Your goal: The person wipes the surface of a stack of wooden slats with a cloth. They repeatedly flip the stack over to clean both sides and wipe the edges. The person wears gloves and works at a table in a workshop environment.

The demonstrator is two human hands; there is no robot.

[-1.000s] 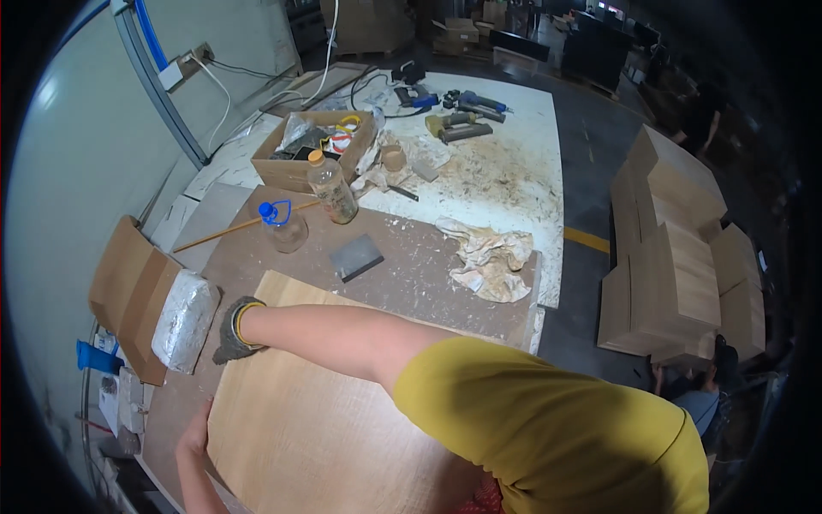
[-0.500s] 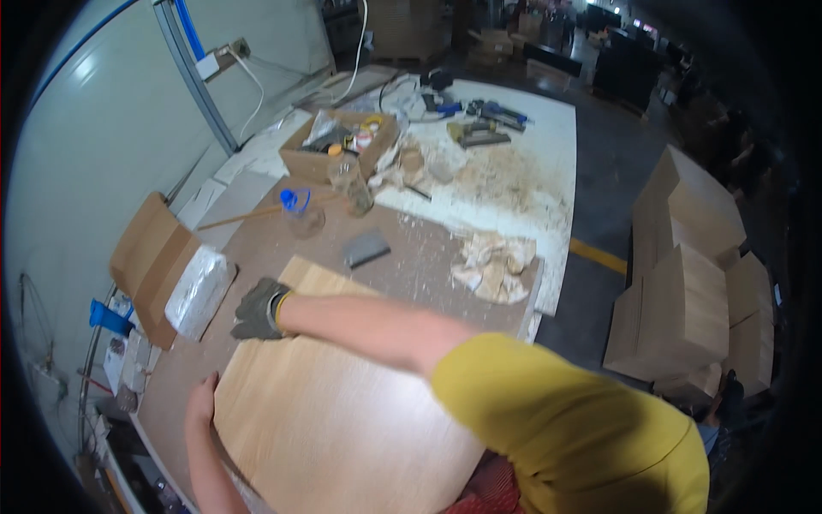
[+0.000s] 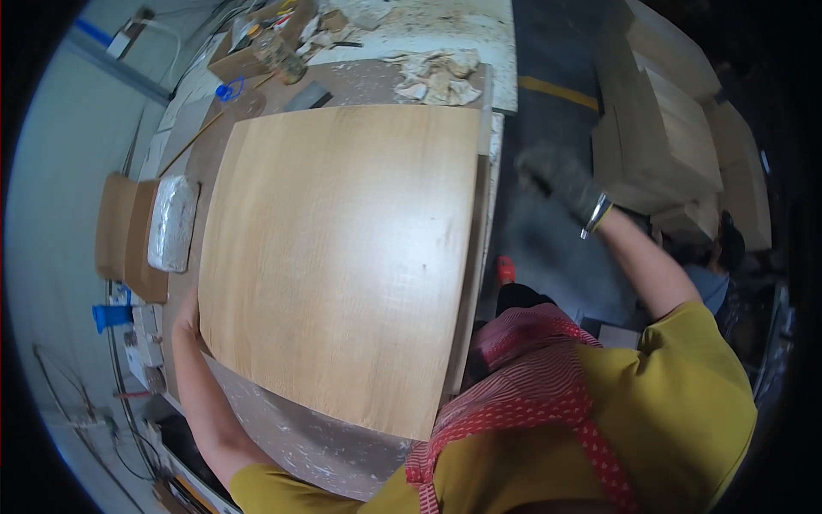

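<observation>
A large pale wood-grain panel (image 3: pixel 342 257) lies on the workbench in front of me, with a few small dark marks near its right side. My bare left hand (image 3: pixel 187 313) grips the panel's left edge, and its fingers are partly hidden there. Out past the panel's right side, over the floor, my right hand (image 3: pixel 558 182) is raised in a dark grey glove. It touches neither panel nor bench. Motion smears its fingers, so I cannot make out whether they hold anything. A grey block (image 3: pixel 308 97) sits just beyond the panel's far edge.
A crumpled cloth (image 3: pixel 438 75) lies beyond the panel. Left of it stand a blue-capped bottle (image 3: pixel 248 103), a clear bottle (image 3: pixel 281 58) and a cardboard box (image 3: pixel 235 62) of supplies. A plastic-wrapped bundle (image 3: pixel 173 224) is by the wall. Large cartons (image 3: pixel 659 128) stand on the right.
My gloved right hand has left the panel's far left corner and swung right, off the bench. My left hand stays at the panel's left edge. The view has shifted, showing more of the panel.
</observation>
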